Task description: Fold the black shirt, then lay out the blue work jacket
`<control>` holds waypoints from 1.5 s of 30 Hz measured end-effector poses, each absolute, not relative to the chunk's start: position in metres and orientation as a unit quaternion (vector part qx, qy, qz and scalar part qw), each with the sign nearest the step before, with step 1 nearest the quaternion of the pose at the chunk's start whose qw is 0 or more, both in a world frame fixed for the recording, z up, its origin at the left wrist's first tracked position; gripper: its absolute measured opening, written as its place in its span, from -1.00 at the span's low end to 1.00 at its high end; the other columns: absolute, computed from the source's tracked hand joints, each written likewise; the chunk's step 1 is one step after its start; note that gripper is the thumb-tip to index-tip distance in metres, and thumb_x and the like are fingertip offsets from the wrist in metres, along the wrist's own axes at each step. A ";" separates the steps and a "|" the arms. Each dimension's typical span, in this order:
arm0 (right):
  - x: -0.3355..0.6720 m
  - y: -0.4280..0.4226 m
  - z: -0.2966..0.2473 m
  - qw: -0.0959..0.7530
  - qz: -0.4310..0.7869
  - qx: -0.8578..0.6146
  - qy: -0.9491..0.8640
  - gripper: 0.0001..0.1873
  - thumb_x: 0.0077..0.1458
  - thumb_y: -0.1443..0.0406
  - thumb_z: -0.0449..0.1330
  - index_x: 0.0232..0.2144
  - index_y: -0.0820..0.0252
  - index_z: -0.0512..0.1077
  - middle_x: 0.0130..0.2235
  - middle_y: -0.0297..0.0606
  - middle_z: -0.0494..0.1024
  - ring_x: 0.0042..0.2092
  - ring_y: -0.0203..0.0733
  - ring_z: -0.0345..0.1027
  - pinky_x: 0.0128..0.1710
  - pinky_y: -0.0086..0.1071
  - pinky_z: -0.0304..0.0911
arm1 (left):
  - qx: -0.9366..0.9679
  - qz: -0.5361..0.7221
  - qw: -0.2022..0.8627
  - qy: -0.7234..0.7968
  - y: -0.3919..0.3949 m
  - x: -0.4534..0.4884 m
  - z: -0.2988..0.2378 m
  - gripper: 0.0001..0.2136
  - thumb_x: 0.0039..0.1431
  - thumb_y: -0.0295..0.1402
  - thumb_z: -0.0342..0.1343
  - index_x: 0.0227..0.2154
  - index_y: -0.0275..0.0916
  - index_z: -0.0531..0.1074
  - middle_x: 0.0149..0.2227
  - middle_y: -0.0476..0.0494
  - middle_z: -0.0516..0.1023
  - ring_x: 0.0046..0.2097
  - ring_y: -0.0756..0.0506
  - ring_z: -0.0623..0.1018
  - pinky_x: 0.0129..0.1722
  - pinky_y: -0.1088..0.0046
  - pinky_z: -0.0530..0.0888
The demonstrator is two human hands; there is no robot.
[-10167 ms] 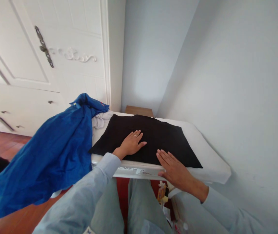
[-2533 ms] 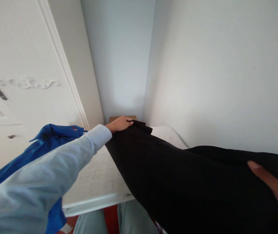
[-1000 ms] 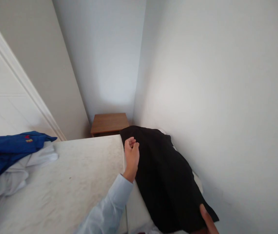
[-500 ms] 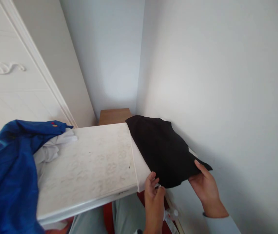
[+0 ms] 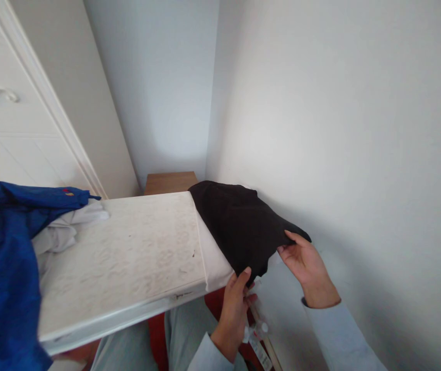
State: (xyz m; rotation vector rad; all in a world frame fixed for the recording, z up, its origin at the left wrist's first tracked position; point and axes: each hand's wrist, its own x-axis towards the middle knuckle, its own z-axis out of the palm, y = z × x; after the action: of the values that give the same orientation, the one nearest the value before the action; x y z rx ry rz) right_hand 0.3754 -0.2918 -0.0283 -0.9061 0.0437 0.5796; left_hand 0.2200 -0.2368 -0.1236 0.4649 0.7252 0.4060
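A folded black garment (image 5: 239, 221) lies on a white cushion (image 5: 213, 255) at the right end of the white table (image 5: 128, 257), close to the wall. My left hand (image 5: 236, 296) pinches the garment's near lower corner from below. My right hand (image 5: 303, 257) grips its near right corner, thumb on top. Both hands hold the near edge slightly lifted past the table's end.
A blue garment (image 5: 0, 268) hangs over the table's left side, on top of white cloth (image 5: 64, 229). A brown wooden stand (image 5: 168, 181) sits in the far corner. A white cabinet (image 5: 7, 123) stands at left, the wall close at right. Bottles and clutter (image 5: 257, 335) lie on the floor below.
The black garment was lifted off the table's middle and laid on the cushion by the wall. In the last half second both hands moved up along its near edge and kept their grip.
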 end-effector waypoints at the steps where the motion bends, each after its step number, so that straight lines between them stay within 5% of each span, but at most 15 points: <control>1: 0.378 -0.295 -0.036 0.854 0.276 -0.439 0.036 -0.77 -0.15 0.48 0.34 -0.38 0.13 0.55 -0.33 -0.32 0.68 -0.31 -0.16 0.57 -0.35 -0.39 0.52 | 0.193 0.204 0.900 0.333 -0.236 0.220 -0.121 -0.52 -0.23 -0.10 0.46 -0.25 -0.18 0.46 -0.10 -0.15 0.57 -0.12 -0.15 0.59 -0.31 0.45 0.48; 7: 0.407 -0.306 -0.083 0.826 0.289 -0.477 0.083 -0.90 -0.07 0.39 0.32 -0.41 0.14 0.56 -0.35 -0.27 0.69 -0.25 -0.11 0.58 -0.23 -0.30 0.50 | 0.182 0.296 0.886 0.307 -0.224 0.205 -0.102 -0.63 -0.24 -0.26 0.47 -0.34 -0.21 0.48 -0.16 -0.13 0.61 -0.19 -0.12 0.61 -0.18 0.36 0.56; 11: 0.417 -0.303 -0.076 0.807 0.294 -0.508 0.064 -0.85 -0.14 0.45 0.36 -0.44 0.16 0.56 -0.41 -0.31 0.68 -0.30 -0.16 0.57 -0.24 -0.36 0.48 | 0.231 0.286 0.871 0.326 -0.209 0.189 -0.078 -0.60 -0.28 -0.21 0.46 -0.38 -0.21 0.44 -0.37 -0.06 0.60 -0.42 -0.08 0.60 -0.44 0.45 0.51; 15: 0.405 -0.310 -0.055 0.846 0.204 -0.492 -0.040 -0.68 -0.21 0.42 0.45 -0.31 0.16 0.58 -0.25 -0.29 0.70 -0.24 -0.20 0.57 -0.18 -0.41 0.47 | 0.309 0.306 0.827 0.356 -0.195 0.171 -0.066 -0.59 -0.26 -0.14 0.44 -0.40 -0.20 0.40 -0.56 0.05 0.50 -0.59 -0.01 0.51 -0.62 0.54 0.34; 24: 0.386 -0.345 -0.113 0.819 0.250 -0.515 0.051 -0.78 -0.16 0.36 0.44 -0.36 0.13 0.58 -0.30 -0.31 0.70 -0.24 -0.13 0.59 -0.26 -0.34 0.52 | 0.382 0.200 0.803 0.412 -0.207 0.142 -0.113 -0.46 -0.28 0.06 0.42 -0.31 -0.23 0.48 -0.45 -0.11 0.60 -0.53 -0.04 0.55 -0.53 0.54 0.37; 34: 0.430 -0.349 -0.072 0.743 0.372 -0.556 -0.027 -0.83 0.10 0.27 0.33 -0.23 0.19 0.57 -0.27 -0.25 0.70 -0.30 -0.14 0.59 -0.31 -0.36 0.49 | 0.454 0.174 0.780 0.394 -0.200 0.138 -0.134 -0.41 -0.34 0.24 0.34 -0.48 -0.26 0.57 -0.47 -0.18 0.59 -0.53 0.00 0.45 -0.56 0.53 0.31; 39: 0.463 -0.343 -0.075 0.685 0.467 -0.557 -0.047 -0.86 0.26 0.25 0.18 -0.27 0.13 0.54 -0.35 -0.30 0.68 -0.37 -0.19 0.58 -0.37 -0.38 0.47 | 0.593 0.092 0.689 0.405 -0.199 0.122 -0.123 -0.28 -0.04 0.42 -0.08 -0.66 -0.25 0.42 -0.70 -0.12 0.41 -0.71 0.00 0.27 -0.68 0.48 0.11; 45: 0.485 -0.323 -0.075 0.666 0.501 -0.549 -0.064 -0.74 0.35 0.19 0.07 -0.30 0.12 0.52 -0.36 -0.32 0.68 -0.34 -0.22 0.57 -0.25 -0.40 0.45 | 0.799 0.203 0.489 0.284 -0.171 0.140 -0.064 -0.45 0.33 0.06 -0.14 -0.59 -0.22 0.43 -0.59 -0.09 0.46 -0.50 -0.04 0.44 -0.47 0.46 0.29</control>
State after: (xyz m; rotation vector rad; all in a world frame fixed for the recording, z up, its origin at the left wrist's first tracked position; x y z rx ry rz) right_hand 0.4853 -0.3231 -0.0747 -1.2403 -0.1450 1.1309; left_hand 0.1405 -0.1708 -0.0641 1.9422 0.6890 0.4944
